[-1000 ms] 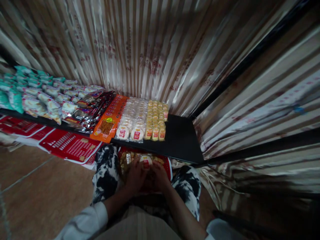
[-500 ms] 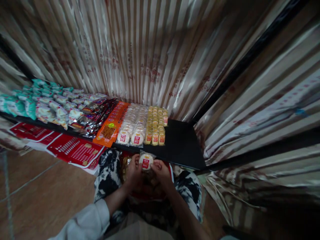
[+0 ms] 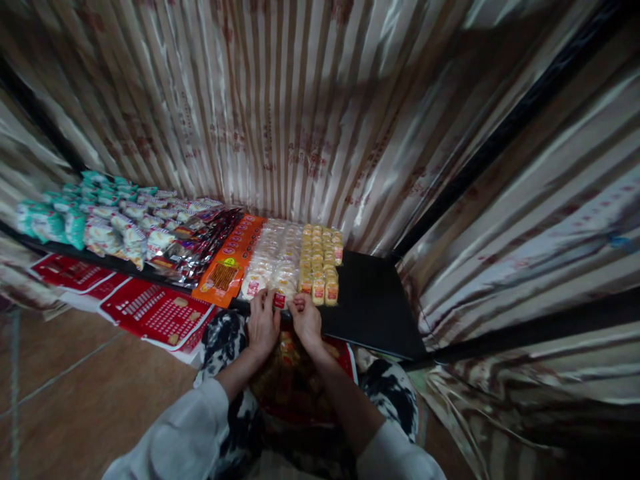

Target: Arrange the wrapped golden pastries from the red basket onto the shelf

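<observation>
Both hands sit at the front edge of the black bench (image 3: 365, 300), and between them is a small round snack pack (image 3: 281, 298) with a red label, pinched from both sides. The left hand (image 3: 262, 323) has its grip closed on the pack's left side and the right hand (image 3: 305, 320) has its grip closed on the right side, so the pack lies just past the fingertips, at the near end of the row of white round packs (image 3: 270, 260). Yellow packs (image 3: 321, 261) sit just to the right, and an orange packet (image 3: 229, 267) lies to the left
</observation>
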`<state>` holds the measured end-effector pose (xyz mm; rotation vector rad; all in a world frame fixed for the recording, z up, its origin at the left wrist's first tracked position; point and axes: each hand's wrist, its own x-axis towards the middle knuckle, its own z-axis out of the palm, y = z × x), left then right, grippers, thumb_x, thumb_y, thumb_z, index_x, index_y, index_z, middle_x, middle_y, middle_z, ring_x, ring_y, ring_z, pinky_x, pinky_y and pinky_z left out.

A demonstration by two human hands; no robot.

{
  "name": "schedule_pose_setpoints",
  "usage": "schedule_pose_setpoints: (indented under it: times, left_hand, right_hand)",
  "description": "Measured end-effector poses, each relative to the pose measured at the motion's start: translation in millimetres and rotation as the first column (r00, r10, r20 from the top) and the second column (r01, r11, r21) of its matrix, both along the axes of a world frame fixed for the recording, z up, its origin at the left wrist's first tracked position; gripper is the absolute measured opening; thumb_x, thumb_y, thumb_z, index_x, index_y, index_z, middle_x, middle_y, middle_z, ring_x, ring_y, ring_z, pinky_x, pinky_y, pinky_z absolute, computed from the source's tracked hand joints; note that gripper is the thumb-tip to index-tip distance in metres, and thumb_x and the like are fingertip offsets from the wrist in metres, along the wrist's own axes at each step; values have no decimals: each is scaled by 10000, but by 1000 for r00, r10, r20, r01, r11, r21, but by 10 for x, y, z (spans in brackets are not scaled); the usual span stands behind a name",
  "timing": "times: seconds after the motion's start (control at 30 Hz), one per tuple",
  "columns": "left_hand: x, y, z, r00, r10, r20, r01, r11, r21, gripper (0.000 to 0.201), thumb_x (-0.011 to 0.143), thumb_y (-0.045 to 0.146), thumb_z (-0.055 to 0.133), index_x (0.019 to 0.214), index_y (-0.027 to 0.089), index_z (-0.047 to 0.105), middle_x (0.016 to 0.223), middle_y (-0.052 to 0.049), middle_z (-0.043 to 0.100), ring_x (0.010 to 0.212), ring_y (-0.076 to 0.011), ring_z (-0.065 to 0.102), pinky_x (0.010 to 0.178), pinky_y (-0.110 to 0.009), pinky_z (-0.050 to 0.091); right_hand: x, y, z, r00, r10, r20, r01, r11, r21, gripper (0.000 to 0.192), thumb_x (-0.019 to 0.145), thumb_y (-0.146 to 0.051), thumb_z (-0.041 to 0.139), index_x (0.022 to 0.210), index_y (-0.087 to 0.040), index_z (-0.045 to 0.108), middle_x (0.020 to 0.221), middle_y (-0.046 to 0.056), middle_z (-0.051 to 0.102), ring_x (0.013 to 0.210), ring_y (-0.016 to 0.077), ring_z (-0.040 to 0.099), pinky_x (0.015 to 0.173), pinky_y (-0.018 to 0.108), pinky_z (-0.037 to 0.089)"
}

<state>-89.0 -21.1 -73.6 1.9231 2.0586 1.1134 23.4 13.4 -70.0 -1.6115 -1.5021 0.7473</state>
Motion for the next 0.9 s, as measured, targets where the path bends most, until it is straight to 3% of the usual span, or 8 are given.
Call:
schedule_pose_setpoints:
  times: [0.2,0.33,0.47,0.53,0.9]
  left_hand:
    - [-1,98,-107,991,-63,-120,61,998,-23,380,858,203,447,1236,209,485,1297,-130,418,1192,-253,410,956,-384,443]
    - [-14,87,-174,987,-88,-136,85,996,-26,371,881,223,413,1243,206,493,1311,-133,415,1215,-254,396,962,-385,440]
    - [-15,91,-229,987,-98,-124,100,995,6,360,888,234,395,1221,168,514,1316,-147,424,1233,-256,387,993,-401,419]
    - [-13,109,-262,988,-97,-120,101,994,32,359,889,226,388,1222,166,509,1298,-139,446,1223,-246,402,994,-405,420]
    - [0,187,-412,990,-86,-107,103,982,159,335,896,242,391,1198,140,497,1259,-144,484,1209,-244,409,995,-433,415]
  right_hand:
    - [-17,24,2,992,22,121,-26,999,35,167,817,-303,467,926,-190,521,780,20,637,633,144,600,641,262,462]
    - [0,-76,-33,966,10,260,-53,986,159,255,849,-293,431,1030,-160,549,986,97,595,799,175,602,758,310,481]
    - [-3,-131,-83,910,149,387,-259,934,248,364,871,-194,366,1179,-212,560,1098,100,542,1025,189,538,885,298,456]
    - [-22,-113,-110,891,213,401,-326,915,236,411,864,-156,358,1225,-222,541,1094,96,540,1018,181,538,882,287,466]
    - [-57,-9,-286,917,192,350,-299,911,283,467,838,-130,379,1279,-219,505,1049,105,514,975,197,523,881,343,481]
